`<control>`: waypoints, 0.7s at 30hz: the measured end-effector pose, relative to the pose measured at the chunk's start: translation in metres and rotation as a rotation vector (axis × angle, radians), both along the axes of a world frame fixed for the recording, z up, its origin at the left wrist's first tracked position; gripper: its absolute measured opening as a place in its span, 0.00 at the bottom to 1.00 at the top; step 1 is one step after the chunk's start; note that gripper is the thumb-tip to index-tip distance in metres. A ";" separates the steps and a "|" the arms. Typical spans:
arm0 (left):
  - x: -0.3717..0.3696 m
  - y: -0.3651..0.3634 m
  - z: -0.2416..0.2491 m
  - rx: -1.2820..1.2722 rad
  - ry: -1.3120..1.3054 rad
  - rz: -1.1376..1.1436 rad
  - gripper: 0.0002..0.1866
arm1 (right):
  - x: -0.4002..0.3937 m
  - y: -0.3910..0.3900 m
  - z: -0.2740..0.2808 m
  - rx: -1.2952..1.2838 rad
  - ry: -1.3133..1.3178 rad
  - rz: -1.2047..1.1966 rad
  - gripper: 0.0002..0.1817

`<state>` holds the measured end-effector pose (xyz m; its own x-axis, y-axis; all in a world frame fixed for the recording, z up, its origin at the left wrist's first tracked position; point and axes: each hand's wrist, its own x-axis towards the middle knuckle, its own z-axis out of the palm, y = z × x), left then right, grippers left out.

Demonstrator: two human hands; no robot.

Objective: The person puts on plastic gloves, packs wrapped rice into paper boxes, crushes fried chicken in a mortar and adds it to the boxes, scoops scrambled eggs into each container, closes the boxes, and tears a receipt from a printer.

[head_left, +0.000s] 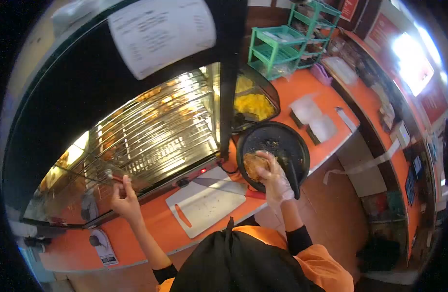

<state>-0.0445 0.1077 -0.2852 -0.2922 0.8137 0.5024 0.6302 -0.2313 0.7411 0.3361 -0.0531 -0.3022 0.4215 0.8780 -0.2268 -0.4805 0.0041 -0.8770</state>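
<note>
black cloth; right hand (276,179) (gloved) curled round food (253,167)

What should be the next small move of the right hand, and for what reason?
Probably the right hand should lower the fried piece into the black bowl: its gloved fingers hold the piece, seemingly just over the bowl, while the left hand is away at the cabinet.

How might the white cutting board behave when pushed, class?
The cutting board is probably stiff, looking flat and unbent. Broad and thin, it should slide rather than roll. The knife lying across it might shift too.
</note>
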 end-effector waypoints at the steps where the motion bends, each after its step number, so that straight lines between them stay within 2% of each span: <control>1: 0.005 -0.002 0.002 -0.004 0.002 -0.012 0.17 | 0.008 -0.001 -0.010 0.041 -0.198 0.031 0.28; 2: 0.010 -0.005 0.009 0.036 0.038 0.012 0.18 | 0.015 0.003 -0.026 0.061 -0.310 0.010 0.28; 3: 0.014 -0.007 0.015 0.078 0.073 0.037 0.19 | 0.023 0.001 -0.039 0.057 -0.310 0.001 0.28; 5: 0.018 -0.009 0.017 0.123 0.135 0.047 0.20 | 0.031 0.000 -0.044 0.046 -0.443 -0.011 0.30; 7: 0.009 -0.005 0.009 0.036 0.188 0.096 0.19 | 0.039 -0.003 -0.042 0.038 -0.453 -0.031 0.30; 9: 0.018 -0.006 0.011 0.097 0.149 0.072 0.20 | 0.050 -0.005 -0.050 0.014 -0.351 -0.142 0.29; 11: 0.016 -0.005 0.011 0.041 0.076 0.089 0.22 | 0.077 -0.004 -0.047 -0.076 -0.448 -0.251 0.26; 12: 0.016 -0.006 0.014 0.069 0.187 0.113 0.22 | 0.098 -0.002 -0.046 -0.110 -0.583 -0.302 0.25; 13: 0.012 -0.006 0.013 0.068 0.190 0.118 0.22 | 0.121 -0.001 -0.048 -0.144 -0.718 -0.354 0.23; 15: 0.004 -0.003 0.010 0.030 0.312 0.191 0.21 | 0.173 0.006 -0.086 -0.132 -0.813 -0.396 0.22; 16: 0.004 -0.002 0.008 0.029 0.313 0.193 0.21 | 0.197 0.012 -0.115 -0.025 -0.782 -0.395 0.21; 17: 0.005 -0.001 0.006 0.050 0.295 0.213 0.22 | 0.210 0.018 -0.125 -0.026 -0.781 -0.392 0.21; 19: 0.004 0.000 0.003 0.064 0.283 0.232 0.22 | 0.227 0.028 -0.133 -0.118 -0.838 -0.138 0.20; 20: 0.002 0.001 0.002 0.030 0.299 0.235 0.23 | 0.231 0.035 -0.135 -0.167 -0.712 -0.093 0.19; 21: 0.001 0.001 0.000 -0.004 0.317 0.237 0.24 | 0.233 0.038 -0.137 -0.173 -0.707 -0.089 0.19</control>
